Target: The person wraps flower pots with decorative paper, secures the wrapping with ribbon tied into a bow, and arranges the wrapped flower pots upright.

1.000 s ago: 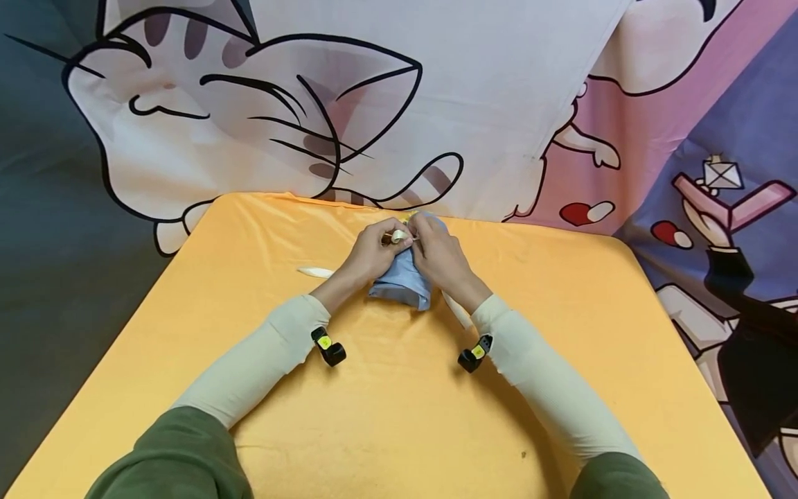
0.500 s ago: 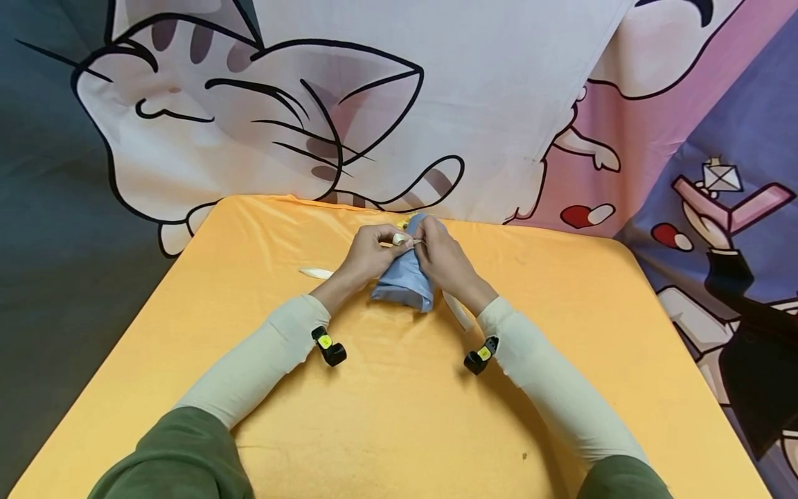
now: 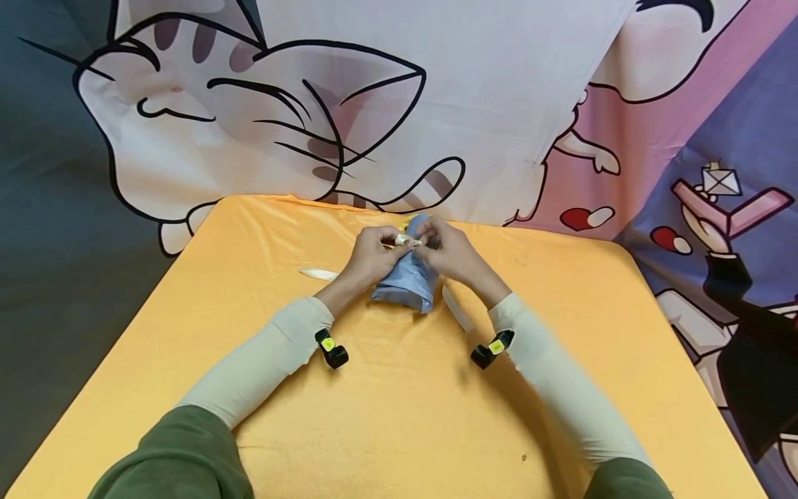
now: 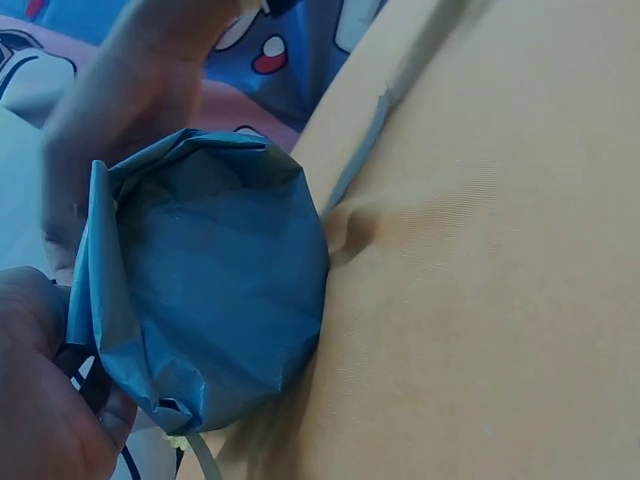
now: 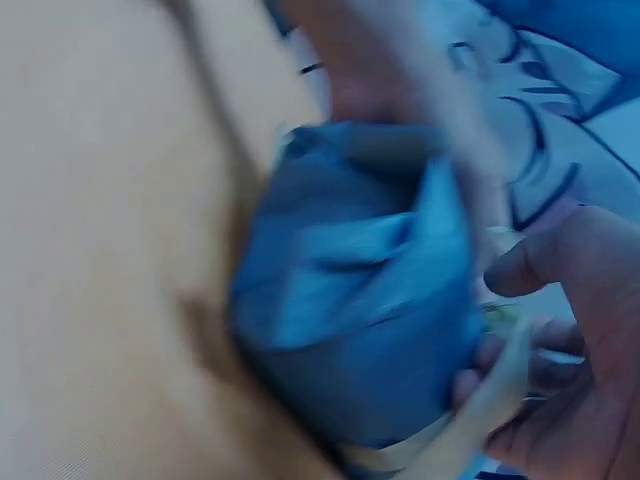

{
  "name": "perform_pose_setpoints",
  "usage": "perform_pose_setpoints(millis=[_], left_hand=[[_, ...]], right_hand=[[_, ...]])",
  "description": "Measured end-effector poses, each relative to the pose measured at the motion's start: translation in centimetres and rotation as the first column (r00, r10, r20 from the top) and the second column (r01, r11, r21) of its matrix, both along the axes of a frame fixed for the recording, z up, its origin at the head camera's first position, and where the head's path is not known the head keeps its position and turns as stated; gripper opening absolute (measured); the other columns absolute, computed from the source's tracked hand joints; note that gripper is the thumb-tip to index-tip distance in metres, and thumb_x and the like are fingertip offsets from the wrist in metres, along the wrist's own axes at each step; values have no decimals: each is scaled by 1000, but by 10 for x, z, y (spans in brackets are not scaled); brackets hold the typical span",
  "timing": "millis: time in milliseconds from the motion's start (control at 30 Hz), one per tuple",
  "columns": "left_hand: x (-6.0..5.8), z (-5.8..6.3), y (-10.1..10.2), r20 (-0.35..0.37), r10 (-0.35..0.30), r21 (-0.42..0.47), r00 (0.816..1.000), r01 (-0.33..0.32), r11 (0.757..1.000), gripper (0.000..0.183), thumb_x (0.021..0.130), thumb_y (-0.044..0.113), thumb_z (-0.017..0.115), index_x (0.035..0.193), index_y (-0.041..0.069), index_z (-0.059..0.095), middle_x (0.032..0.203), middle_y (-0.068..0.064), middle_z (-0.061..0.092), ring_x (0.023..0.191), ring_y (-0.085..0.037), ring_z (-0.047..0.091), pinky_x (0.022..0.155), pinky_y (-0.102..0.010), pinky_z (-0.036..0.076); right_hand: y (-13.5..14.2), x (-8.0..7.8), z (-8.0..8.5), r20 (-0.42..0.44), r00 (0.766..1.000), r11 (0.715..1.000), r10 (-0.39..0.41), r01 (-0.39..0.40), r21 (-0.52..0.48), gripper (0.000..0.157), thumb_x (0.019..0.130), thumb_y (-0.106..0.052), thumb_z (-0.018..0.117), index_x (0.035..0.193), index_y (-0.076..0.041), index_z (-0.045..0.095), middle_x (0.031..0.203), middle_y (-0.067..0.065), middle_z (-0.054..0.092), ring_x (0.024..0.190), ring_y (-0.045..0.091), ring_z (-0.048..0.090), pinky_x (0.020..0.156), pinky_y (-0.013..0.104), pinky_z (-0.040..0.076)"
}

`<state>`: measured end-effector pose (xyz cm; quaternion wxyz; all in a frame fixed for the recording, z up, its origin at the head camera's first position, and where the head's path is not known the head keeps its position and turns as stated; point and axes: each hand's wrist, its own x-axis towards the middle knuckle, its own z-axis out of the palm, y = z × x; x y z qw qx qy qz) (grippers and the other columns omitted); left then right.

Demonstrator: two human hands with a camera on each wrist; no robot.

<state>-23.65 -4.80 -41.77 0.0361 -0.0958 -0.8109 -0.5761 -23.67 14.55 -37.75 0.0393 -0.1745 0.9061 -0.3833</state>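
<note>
A blue paper-wrapped bundle (image 3: 405,283) lies near the table's far edge, its wide folded end toward me. Something small and yellow (image 3: 404,225) shows at its far end, too small to make out. A cream ribbon (image 3: 404,240) goes around its narrow part, with a loop standing up. My left hand (image 3: 371,256) pinches that loop from the left. From the right, my right hand (image 3: 451,251) holds the ribbon near the loop with bent fingers. In the right wrist view, blurred, a ribbon strip (image 5: 505,385) runs by its fingers. The far side of the bundle is hidden.
Loose ribbon ends lie on the yellow tablecloth (image 3: 399,409): one left (image 3: 319,274), one right (image 3: 457,310). A printed cartoon curtain (image 3: 486,125) hangs right behind the table. Each wrist carries a small black camera (image 3: 332,350).
My right hand has turned and shifted right, its fingers now lifted beside the loop. My left hand stays almost in place. The bundle has shifted slightly to the right.
</note>
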Motion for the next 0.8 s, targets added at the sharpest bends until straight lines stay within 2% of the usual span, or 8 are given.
perform_pose_setpoints(millis=[133, 267, 400, 533, 633, 800], left_hand=[[3, -1, 0, -27, -3, 5, 1000, 3, 1000, 11, 107, 14, 80, 108, 4, 84, 110, -14, 84, 95, -17, 73, 78, -23, 56], [5, -2, 0, -60, -10, 23, 998, 11, 1000, 10, 107, 11, 80, 112, 4, 84, 114, -14, 83, 108, -24, 76, 88, -32, 63], [5, -4, 0, -90, -23, -4, 996, 22, 1000, 8, 107, 10, 80, 111, 5, 84, 116, -14, 83, 114, -27, 77, 95, -41, 67], [7, -4, -1, -105, -39, -55, 994, 34, 998, 6, 107, 12, 80, 110, 7, 82, 118, -12, 83, 115, -28, 79, 99, -44, 67], [7, -4, -2, -107, -49, -87, 993, 40, 995, 5, 108, 15, 79, 107, 10, 79, 114, -9, 83, 110, -25, 79, 96, -43, 66], [8, -4, -4, -118, -47, -123, 992, 33, 992, 6, 109, 16, 78, 105, 12, 77, 103, -5, 81, 99, -20, 75, 90, -39, 63]], right_hand=[[1, -4, 14, 90, 994, 998, -69, 68, 9, 26, 114, -29, 60, 118, -8, 76, 104, 9, 71, 81, 22, 63, 73, 38, 55], [1, -12, 22, 144, 988, 998, -47, 41, 48, 27, 115, -27, 65, 103, -7, 79, 85, 2, 64, 67, 15, 47, 65, 31, 42], [1, -16, 28, 217, 976, 1000, -9, 2, 30, 30, 114, -21, 68, 90, -6, 75, 85, 0, 64, 64, 12, 40, 64, 30, 39], [2, -20, 30, 277, 961, 1000, 21, -23, 4, 38, 117, -18, 59, 80, -8, 61, 77, -4, 52, 61, 11, 33, 65, 31, 38], [2, -21, 32, 334, 942, 1000, 29, -24, -18, 37, 121, -18, 50, 85, -9, 49, 70, -3, 38, 59, 11, 29, 63, 30, 35], [0, -24, 36, 387, 922, 999, 24, -11, -37, 28, 123, -19, 45, 101, -4, 51, 76, 1, 44, 64, 14, 38, 66, 30, 40]])
